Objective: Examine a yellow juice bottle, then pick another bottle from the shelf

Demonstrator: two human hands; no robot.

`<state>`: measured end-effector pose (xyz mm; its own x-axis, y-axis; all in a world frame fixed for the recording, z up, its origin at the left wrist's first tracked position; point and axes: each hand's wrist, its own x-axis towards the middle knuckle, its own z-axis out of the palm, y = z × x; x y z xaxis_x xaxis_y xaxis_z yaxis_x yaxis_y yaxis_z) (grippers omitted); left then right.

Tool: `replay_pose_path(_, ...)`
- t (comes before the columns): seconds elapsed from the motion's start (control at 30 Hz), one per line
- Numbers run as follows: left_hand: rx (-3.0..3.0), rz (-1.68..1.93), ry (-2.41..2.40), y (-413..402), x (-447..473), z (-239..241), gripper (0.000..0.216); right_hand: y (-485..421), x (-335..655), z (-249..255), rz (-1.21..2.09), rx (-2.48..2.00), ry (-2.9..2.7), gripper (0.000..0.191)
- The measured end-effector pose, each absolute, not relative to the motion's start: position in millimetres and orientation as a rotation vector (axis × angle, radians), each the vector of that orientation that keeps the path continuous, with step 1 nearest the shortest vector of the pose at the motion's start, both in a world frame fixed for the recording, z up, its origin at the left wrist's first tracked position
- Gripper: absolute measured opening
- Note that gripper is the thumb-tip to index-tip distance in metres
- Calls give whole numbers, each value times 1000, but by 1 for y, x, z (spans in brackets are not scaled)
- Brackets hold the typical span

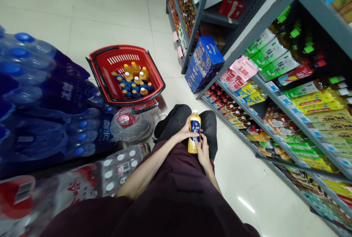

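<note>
Holding an upright orange drink bottle [194, 136] at lower centre, left hand [184, 133] wrapped round its label, right hand [202, 151] pinching its base, red basket [154, 71] of matching bottles at upper left.

Bottle [194, 131]: one plastic drink bottle, yellow-orange contents, dark blue label with white print, white cap on. Stands upright above the person's dark-trousered knees, gripped about its middle by the left hand [184, 132], with the right hand [202, 152] against its lower side.
</note>
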<state>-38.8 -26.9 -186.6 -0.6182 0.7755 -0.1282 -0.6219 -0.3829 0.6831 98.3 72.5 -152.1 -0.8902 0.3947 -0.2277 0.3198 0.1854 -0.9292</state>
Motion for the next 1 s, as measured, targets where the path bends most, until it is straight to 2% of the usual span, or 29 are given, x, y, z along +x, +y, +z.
replay_pose_path(0.2, 385, 2008, 837, -34, -43, -190, 134, 77, 88, -146, 1910, -713, -2393, 54)
replay_pose_path(0.8, -114, 2194, 897, -20, -48, -186, 68, 61, 83, -148, 1537, -743, -2639, 57)
replay_pose_path(1.0, -167, 2186, 870, -21, -49, -185, 67, 59, 83, -150, 1576, -754, -2615, 58)
